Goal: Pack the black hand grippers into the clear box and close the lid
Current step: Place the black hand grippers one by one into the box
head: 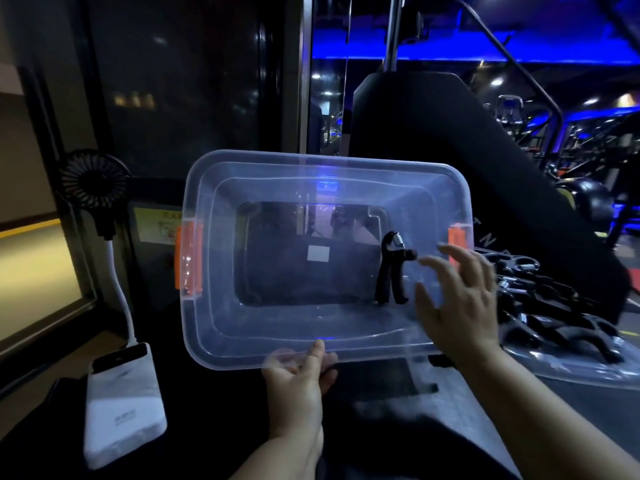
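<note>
The clear box (207, 317) with orange latches is tilted up toward me, its open side facing the camera. One black hand gripper (393, 271) lies inside at the right of its floor. My left hand (299, 379) grips the box's near rim, thumb over the edge. Over the right part of the box, my right hand (457, 306) hovers with fingers spread, holding nothing. Several more black hand grippers (540, 306) lie piled on the clear lid (571, 370) to the right.
A white power bank (121, 407) with a small black fan (91, 181) on a flexible stalk stands at the left. A black padded gym seat (450, 140) rises behind the box. Dark fabric covers my lap below.
</note>
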